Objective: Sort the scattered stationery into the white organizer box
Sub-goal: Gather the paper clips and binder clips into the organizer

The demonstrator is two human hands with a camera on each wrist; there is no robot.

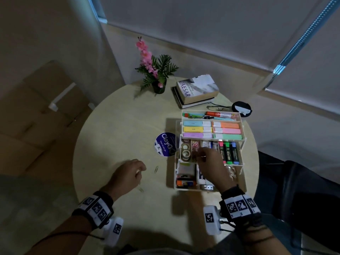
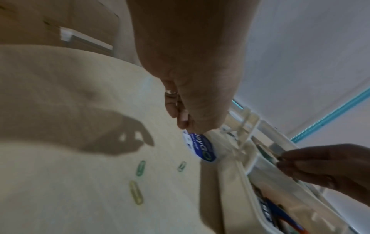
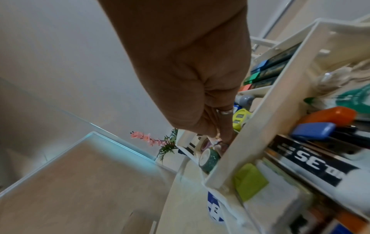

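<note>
The white organizer box (image 1: 191, 189) stands open in tiers at the right of the round table (image 1: 119, 126). My right hand (image 1: 199, 157) reaches into its middle tier beside the tape rolls (image 3: 209, 158) and pinches a small paper clip (image 2: 280, 158) over the clip compartment. My left hand (image 1: 140, 172) hovers over the bare table to the left of the box, fingers curled together, and nothing shows between them. Loose paper clips lie near it: a green one (image 2: 140, 167), another green one (image 2: 181, 166) and a yellow one (image 2: 136, 192). Two of these clips appear in the head view, one (image 1: 156, 169) and another (image 1: 141, 190).
A round blue ClayGo disc (image 1: 164, 144) lies against the box's left side. At the back stand a flower vase (image 1: 158, 85), stacked books (image 1: 196, 91), glasses (image 1: 217, 107) and a black round object (image 1: 241, 108). The table's edge curves close to my wrists.
</note>
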